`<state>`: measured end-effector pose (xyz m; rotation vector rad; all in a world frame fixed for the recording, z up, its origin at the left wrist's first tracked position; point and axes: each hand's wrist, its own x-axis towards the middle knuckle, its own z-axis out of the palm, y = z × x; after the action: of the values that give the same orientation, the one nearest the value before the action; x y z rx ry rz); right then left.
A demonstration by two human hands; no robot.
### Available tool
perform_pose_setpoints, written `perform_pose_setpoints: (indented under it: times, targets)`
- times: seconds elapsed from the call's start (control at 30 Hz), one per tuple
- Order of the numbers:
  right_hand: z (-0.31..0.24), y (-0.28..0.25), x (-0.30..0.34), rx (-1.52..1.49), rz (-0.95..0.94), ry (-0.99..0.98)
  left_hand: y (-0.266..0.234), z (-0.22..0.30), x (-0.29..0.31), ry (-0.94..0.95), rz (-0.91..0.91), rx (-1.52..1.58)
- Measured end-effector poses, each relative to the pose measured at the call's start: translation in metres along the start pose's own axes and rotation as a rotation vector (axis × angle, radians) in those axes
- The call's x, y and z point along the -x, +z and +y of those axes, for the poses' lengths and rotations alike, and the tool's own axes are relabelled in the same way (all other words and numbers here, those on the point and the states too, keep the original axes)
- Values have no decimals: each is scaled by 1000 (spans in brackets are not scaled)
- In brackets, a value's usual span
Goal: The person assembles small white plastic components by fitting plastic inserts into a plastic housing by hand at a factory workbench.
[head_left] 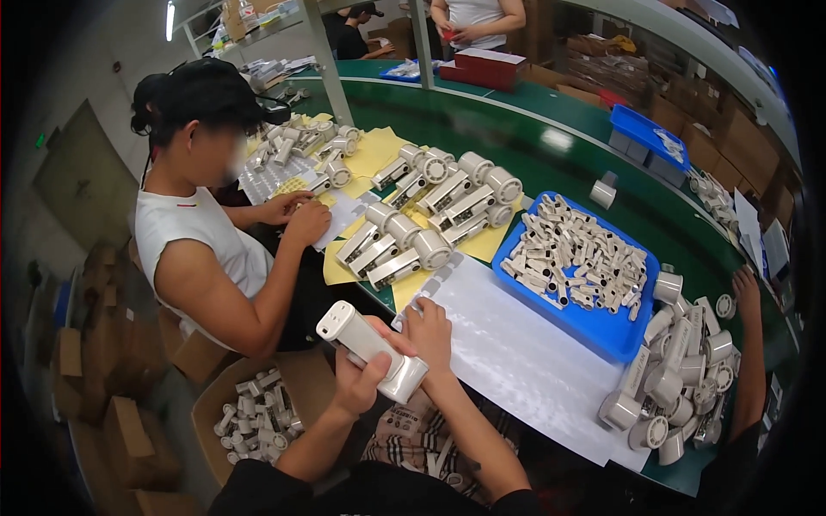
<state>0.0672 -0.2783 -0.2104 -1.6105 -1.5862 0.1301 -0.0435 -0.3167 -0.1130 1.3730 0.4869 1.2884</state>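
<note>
In my left hand is a white handheld device, an oblong body with a rounded glossy end, tilted with its narrow end up and away. The thumb lies along its near side and the fingers wrap behind it. My right hand is just right of the device, its bent fingertips together at the left edge of a large pale sheet. Whatever they pinch is too small to make out. Beyond my hands, several similar white devices with round grilled heads lie in rows on yellow paper.
A blue tray full of small white parts stands right of centre on the green table. More devices are heaped at right, beside another person's arm. A co-worker works at left. A cardboard box of parts sits lower left.
</note>
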Motion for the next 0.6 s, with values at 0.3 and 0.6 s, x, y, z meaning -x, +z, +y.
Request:
perform_pose_setpoints:
  times: [0.3, 0.6]
  targets:
    - [17, -23, -10, -684, 189, 188, 18, -9, -20, 78, -70, -37]
    - [42, -67, -21, -1319, 373, 568, 42, -3, -43, 2, -12, -154]
